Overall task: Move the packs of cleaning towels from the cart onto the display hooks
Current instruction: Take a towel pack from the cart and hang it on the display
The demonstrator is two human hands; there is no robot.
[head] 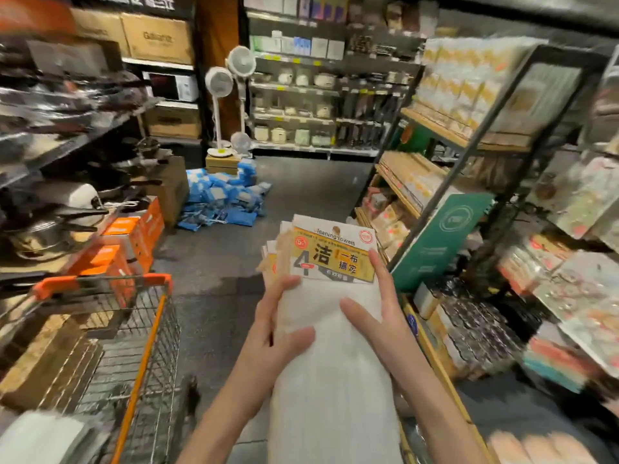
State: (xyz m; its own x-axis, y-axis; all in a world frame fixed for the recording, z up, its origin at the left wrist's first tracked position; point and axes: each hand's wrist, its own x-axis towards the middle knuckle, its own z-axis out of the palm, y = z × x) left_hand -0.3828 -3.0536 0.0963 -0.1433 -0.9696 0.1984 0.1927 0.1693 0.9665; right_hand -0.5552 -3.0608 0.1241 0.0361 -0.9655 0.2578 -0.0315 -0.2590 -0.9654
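- The packs of cleaning towels [330, 296] are held as a stack in front of the person, over the aisle floor — between the two hands, clear of the cart.
- The left hand [278, 324] grips the stack's left edge, fingers curled round the side and thumb lying across the white front.
- The right hand [378, 306] holds the right edge, fingers straight along the side up by the yellow label [333, 254], thumb pressed on the front.
- The cart [134, 336], wire with an orange frame, stands to the left, just beside the left forearm.
- The display shelves [552, 229] stand to the right — blurred, hooks not discernible.
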